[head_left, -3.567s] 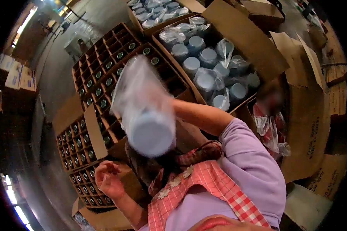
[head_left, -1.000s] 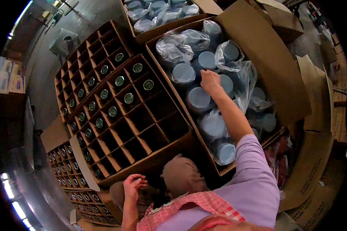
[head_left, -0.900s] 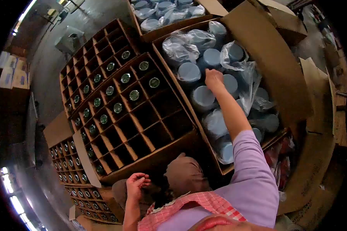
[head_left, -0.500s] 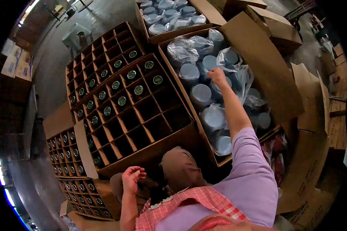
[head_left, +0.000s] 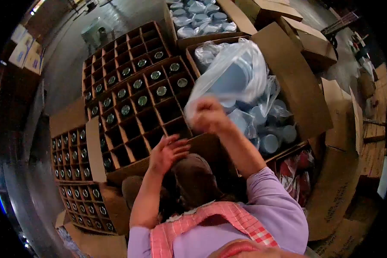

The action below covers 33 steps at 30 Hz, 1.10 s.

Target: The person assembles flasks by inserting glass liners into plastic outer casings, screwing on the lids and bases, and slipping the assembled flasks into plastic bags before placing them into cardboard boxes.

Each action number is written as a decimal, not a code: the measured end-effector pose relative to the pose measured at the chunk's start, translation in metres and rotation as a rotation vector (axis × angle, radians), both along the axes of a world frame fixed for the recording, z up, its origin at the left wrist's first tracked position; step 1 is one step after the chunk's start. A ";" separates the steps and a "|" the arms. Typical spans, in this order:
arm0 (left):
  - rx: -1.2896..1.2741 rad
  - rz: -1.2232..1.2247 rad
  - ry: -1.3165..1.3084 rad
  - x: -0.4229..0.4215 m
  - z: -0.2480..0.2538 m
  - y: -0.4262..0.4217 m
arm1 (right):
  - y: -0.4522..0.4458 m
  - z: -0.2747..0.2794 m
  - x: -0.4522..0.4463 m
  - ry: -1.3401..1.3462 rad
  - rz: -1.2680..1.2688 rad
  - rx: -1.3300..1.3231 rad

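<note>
My right hand [head_left: 208, 115], blurred by motion, is closed on the gathered end of a clear plastic bag [head_left: 198, 95]. Inside the bag shows a large blue-grey round-topped cylinder [head_left: 230, 79], held above an open carton [head_left: 193, 58]. More blue-grey cylinders [head_left: 270, 144], some in clear plastic, fill that carton. My left hand [head_left: 170, 152] hovers over the near edge of a divided cardboard box [head_left: 133, 170], fingers apart and nothing in them. Round glass tops [head_left: 161, 90] stand in several of that box's cells, while other cells look dark.
Beyond, another carton [head_left: 189, 42] holds similar wrapped cylinders. Smaller divided boxes [head_left: 112, 210] with glass tops are stacked at the left. Upright cardboard flaps [head_left: 292, 73] border the right side. Red wrapped items [head_left: 294, 172] lie near my right elbow. A pale stool [head_left: 96, 32] stands on the floor.
My right hand has drawn back toward me from among the cylinders, pulling up a bagged cylinder. My left hand has risen from my lap to the divided box's edge, its fingers extended.
</note>
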<state>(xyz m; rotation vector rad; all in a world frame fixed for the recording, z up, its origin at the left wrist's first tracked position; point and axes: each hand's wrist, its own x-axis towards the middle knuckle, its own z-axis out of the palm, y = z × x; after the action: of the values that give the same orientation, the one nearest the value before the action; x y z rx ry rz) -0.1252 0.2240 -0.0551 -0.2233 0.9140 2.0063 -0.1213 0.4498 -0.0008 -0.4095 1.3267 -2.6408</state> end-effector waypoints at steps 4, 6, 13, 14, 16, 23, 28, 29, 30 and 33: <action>0.230 -0.054 -0.076 0.011 0.038 0.019 | -0.113 0.016 0.034 0.673 0.468 0.341; 0.271 0.003 -0.034 0.021 0.038 0.001 | -0.152 0.010 0.062 0.655 0.498 0.441; 0.348 0.238 0.062 0.059 0.035 -0.096 | -0.183 -0.016 0.142 0.288 0.517 0.765; 0.359 0.261 0.072 0.063 0.034 -0.108 | -0.172 -0.019 0.154 0.215 0.540 0.823; 0.369 0.310 0.095 0.070 0.029 -0.131 | -0.135 -0.024 0.177 0.050 0.610 0.975; 0.267 0.452 0.226 0.095 0.002 -0.196 | -0.081 0.048 0.170 -0.235 -0.275 0.820; -0.082 0.523 0.553 0.093 0.046 -0.180 | -0.177 0.074 0.102 0.116 -0.214 1.000; -0.192 0.633 0.568 0.096 0.058 -0.179 | -0.189 0.075 0.089 0.067 0.007 1.145; -0.305 0.745 0.584 0.097 0.071 -0.180 | -0.202 0.079 0.081 0.022 0.236 1.278; -0.219 0.784 0.665 0.092 0.109 -0.206 | -0.239 0.107 0.086 0.447 0.120 1.315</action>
<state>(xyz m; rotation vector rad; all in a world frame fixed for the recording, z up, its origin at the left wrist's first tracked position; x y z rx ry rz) -0.0328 0.0178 0.0542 -0.0179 1.6541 2.7730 -0.0354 0.2111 0.1066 -0.7775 2.6083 -1.1089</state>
